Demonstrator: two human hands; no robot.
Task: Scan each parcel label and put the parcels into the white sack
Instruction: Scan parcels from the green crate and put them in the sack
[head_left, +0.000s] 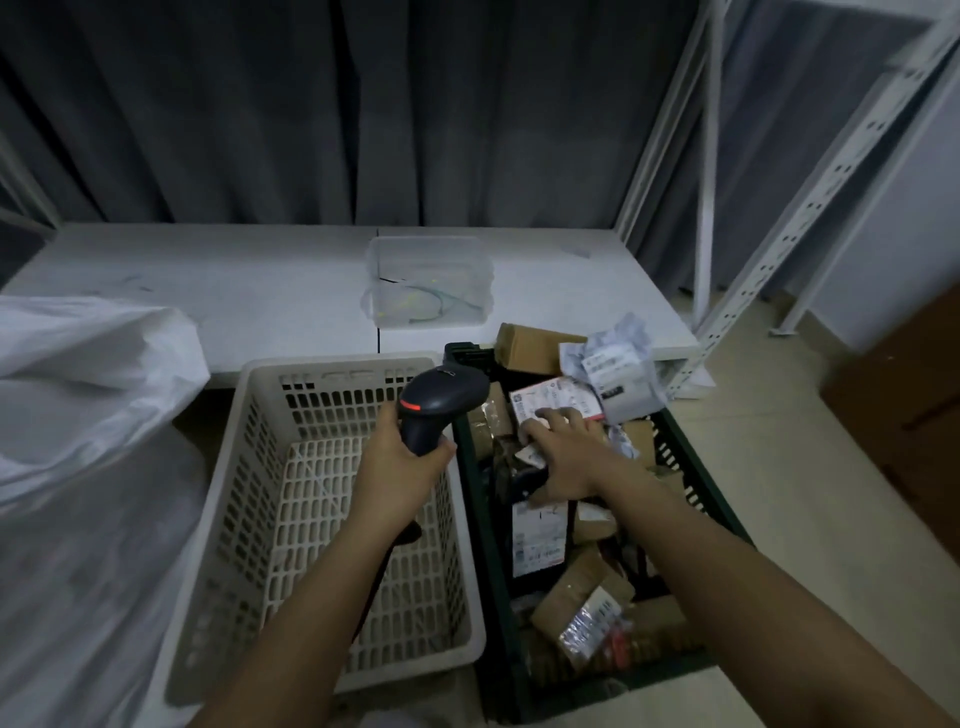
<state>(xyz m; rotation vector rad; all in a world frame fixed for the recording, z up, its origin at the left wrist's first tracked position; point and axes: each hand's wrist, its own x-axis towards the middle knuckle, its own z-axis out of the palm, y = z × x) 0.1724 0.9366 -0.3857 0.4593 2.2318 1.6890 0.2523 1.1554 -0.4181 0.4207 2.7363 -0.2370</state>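
perforated plastic basket (249, 467), cardboard parcels (576, 587) — matt

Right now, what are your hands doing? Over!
Left hand grips scanner. Right hand reaching onto parcel in dark crate. White sack at left, nothing blocking.

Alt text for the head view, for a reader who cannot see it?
A person's left hand grips a barcode scanner over an empty white basket, while the right hand reaches onto a labelled parcel in a dark crate. A white sack lies left.
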